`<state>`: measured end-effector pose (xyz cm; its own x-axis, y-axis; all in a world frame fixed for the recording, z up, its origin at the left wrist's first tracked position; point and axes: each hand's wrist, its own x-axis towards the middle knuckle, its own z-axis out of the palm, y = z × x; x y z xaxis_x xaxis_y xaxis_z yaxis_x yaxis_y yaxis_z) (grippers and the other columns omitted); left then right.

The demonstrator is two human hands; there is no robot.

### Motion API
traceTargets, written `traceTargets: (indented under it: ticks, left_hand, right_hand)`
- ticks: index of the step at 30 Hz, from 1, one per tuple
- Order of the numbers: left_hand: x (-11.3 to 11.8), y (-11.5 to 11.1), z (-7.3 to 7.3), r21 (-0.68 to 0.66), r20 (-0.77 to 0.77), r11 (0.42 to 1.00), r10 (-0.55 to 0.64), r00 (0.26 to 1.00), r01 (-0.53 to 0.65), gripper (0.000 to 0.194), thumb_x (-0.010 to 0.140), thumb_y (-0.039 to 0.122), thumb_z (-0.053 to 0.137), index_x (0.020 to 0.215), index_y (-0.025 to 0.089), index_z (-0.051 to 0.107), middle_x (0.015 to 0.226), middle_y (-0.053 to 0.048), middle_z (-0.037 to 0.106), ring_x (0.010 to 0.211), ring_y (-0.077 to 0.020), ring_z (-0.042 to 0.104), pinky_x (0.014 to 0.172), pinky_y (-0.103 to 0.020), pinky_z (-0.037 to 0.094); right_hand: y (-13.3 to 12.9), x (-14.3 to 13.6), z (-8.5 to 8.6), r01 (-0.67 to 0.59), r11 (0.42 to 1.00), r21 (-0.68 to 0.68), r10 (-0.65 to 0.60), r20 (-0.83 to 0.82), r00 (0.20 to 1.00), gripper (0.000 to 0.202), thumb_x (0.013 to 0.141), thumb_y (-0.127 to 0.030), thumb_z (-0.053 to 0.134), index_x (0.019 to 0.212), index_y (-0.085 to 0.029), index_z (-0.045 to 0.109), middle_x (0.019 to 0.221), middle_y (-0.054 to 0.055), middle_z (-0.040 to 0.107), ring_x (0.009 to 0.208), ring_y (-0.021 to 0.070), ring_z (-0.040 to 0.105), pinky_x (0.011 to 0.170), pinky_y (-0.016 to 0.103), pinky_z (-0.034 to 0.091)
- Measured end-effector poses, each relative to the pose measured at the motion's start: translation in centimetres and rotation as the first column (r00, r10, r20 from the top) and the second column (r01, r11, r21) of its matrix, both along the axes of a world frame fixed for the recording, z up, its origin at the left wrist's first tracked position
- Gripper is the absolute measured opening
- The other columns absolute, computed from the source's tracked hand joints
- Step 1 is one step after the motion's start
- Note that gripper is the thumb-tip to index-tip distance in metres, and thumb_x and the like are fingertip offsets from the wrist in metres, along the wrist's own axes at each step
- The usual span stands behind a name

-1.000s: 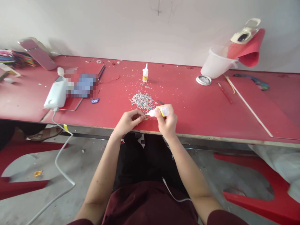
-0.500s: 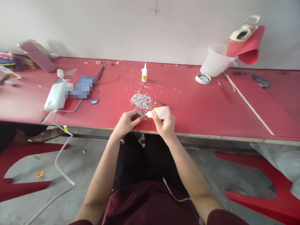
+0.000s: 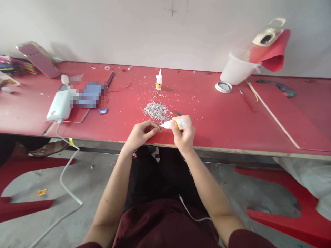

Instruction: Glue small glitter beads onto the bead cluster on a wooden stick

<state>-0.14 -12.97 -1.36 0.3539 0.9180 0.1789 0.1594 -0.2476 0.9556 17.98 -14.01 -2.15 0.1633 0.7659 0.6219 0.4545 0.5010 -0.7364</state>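
Observation:
My right hand grips a small white glue bottle with a yellow label, tilted so its nozzle points left. The nozzle tip is at the fingertips of my left hand. Those fingers are pinched around a tiny item, too small and too covered to name. Just beyond both hands lies a heap of small pale, multicoloured beads or chips. Behind the heap a second glue bottle stands upright. Dark tweezers, as they appear, lie partly hidden behind my right hand.
At left, a white power bank with a cable hanging over the edge, a pixelated blue item and a pink flask. At right, a white bucket, a round lid, a red pen and a red board.
My right hand has shifted slightly right with the glue bottle, so more of its nozzle and neck shows. My left hand stays nearly still.

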Motion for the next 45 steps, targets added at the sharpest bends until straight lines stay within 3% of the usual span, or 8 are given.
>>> traceTargets:
  ticks: [9, 17, 23, 32, 41, 45]
  left_hand:
    - [-0.05, 0.14, -0.20, 0.051, -0.123, 0.998, 0.041, 0.992, -0.034, 0.015, 0.088, 0.029, 0.060, 0.088, 0.016, 0.067, 0.083, -0.006, 0.069, 0.070, -0.0144, 0.059, 0.064, -0.026, 0.045]
    - [0.00, -0.02, -0.03, 0.001, 0.010, 1.000, 0.005, 1.000, -0.005, 0.013, 0.088, 0.027, 0.060, 0.089, 0.016, 0.067, 0.094, -0.008, 0.071, 0.082, -0.0161, 0.063, 0.075, -0.028, 0.049]
    - [-0.01, 0.02, -0.07, -0.001, 0.023, 1.000, -0.001, 1.000, 0.001, 0.012, 0.088, 0.025, 0.060, 0.088, 0.015, 0.067, 0.094, -0.007, 0.071, 0.083, -0.0159, 0.064, 0.076, -0.028, 0.049]
    - [0.01, -0.02, -0.17, 0.017, -0.012, 1.000, 0.010, 1.000, -0.010, 0.013, 0.088, 0.026, 0.060, 0.088, 0.016, 0.067, 0.092, -0.007, 0.071, 0.084, -0.0169, 0.064, 0.077, -0.029, 0.050]
    - [-0.02, 0.13, -0.48, 0.043, -0.083, 0.998, 0.057, 0.995, -0.054, 0.012, 0.086, 0.025, 0.061, 0.088, 0.015, 0.067, 0.086, -0.006, 0.071, 0.076, -0.0158, 0.064, 0.070, -0.027, 0.049]
    - [0.00, 0.04, -0.45, 0.030, -0.054, 0.999, 0.044, 0.998, -0.042, 0.012, 0.087, 0.026, 0.062, 0.088, 0.015, 0.067, 0.088, -0.007, 0.071, 0.079, -0.0164, 0.065, 0.074, -0.028, 0.050]
  right_hand:
    - [-0.11, -0.29, -0.01, -0.047, 0.995, 0.090, 0.038, 0.096, 0.995, 0.014, 0.089, -0.034, 0.062, 0.093, -0.022, 0.056, 0.076, 0.001, 0.067, 0.060, 0.0123, 0.061, 0.055, 0.024, 0.049]
    - [0.08, 0.00, 0.03, -0.008, 1.000, 0.010, 0.008, -0.050, 0.999, 0.017, 0.092, -0.037, 0.056, 0.089, -0.020, 0.055, 0.070, -0.002, 0.059, 0.052, 0.0083, 0.050, 0.048, 0.022, 0.041]
    - [0.11, 0.10, -0.05, 0.023, 0.999, 0.025, -0.021, -0.080, 0.997, 0.020, 0.093, -0.039, 0.055, 0.087, -0.020, 0.054, 0.070, -0.003, 0.057, 0.055, 0.0087, 0.052, 0.049, 0.021, 0.041]
    - [0.00, -0.06, 0.02, 0.017, 0.997, 0.070, -0.020, 0.031, 0.999, 0.015, 0.091, -0.036, 0.058, 0.091, -0.020, 0.056, 0.073, -0.002, 0.063, 0.055, 0.0094, 0.057, 0.049, 0.021, 0.046]
    - [-0.14, -0.17, -0.30, -0.054, 0.965, 0.256, -0.007, 0.232, 0.973, 0.016, 0.087, -0.033, 0.064, 0.096, -0.023, 0.056, 0.078, 0.001, 0.071, 0.062, 0.0143, 0.067, 0.056, 0.024, 0.053]
    - [-0.16, -0.14, -0.26, -0.009, 0.980, 0.199, -0.028, 0.184, 0.983, 0.015, 0.089, -0.035, 0.062, 0.094, -0.022, 0.056, 0.076, 0.000, 0.069, 0.059, 0.0130, 0.066, 0.054, 0.023, 0.052]
